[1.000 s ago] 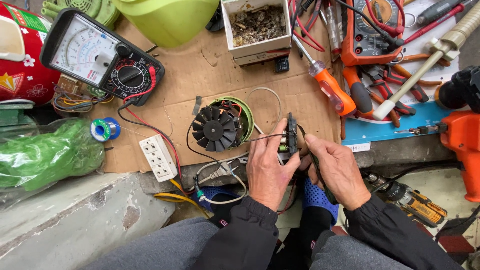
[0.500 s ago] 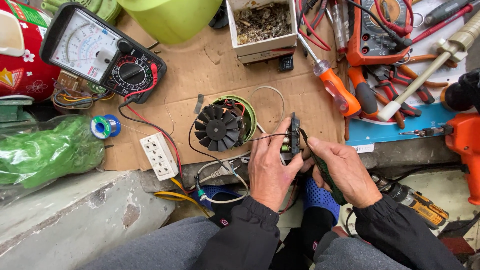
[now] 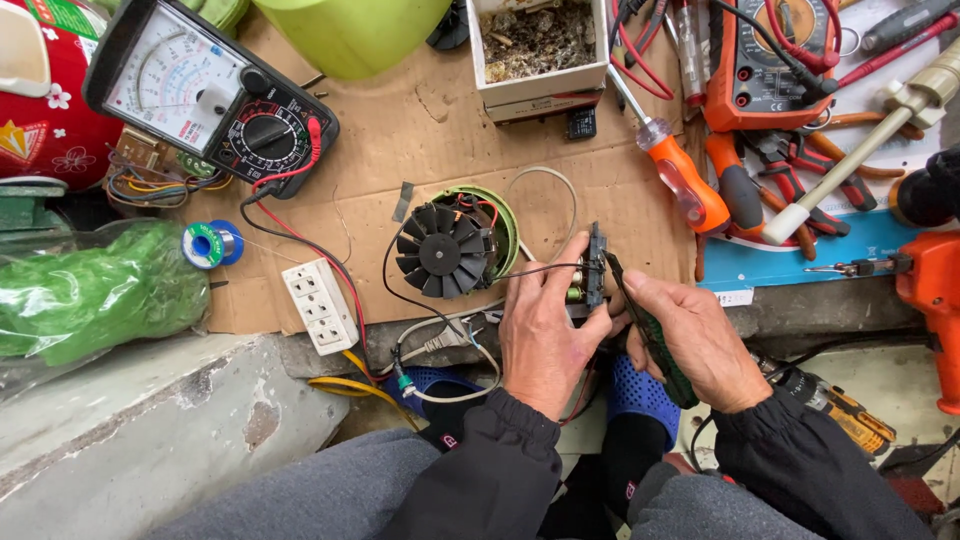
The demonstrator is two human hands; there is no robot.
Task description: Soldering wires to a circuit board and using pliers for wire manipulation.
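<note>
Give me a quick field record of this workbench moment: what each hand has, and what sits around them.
Left hand: holds a small dark circuit board on edge
Right hand: grips a green-handled tool, tip at the board
Nearby: black fan motor on cardboard, wired to the board
Left side: analog multimeter, white power strip
Right side: orange screwdriver, orange digital meter

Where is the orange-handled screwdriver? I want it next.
In the head view, the orange-handled screwdriver lies on the cardboard, up and right of the hands, between the white box and the orange pliers.
</note>
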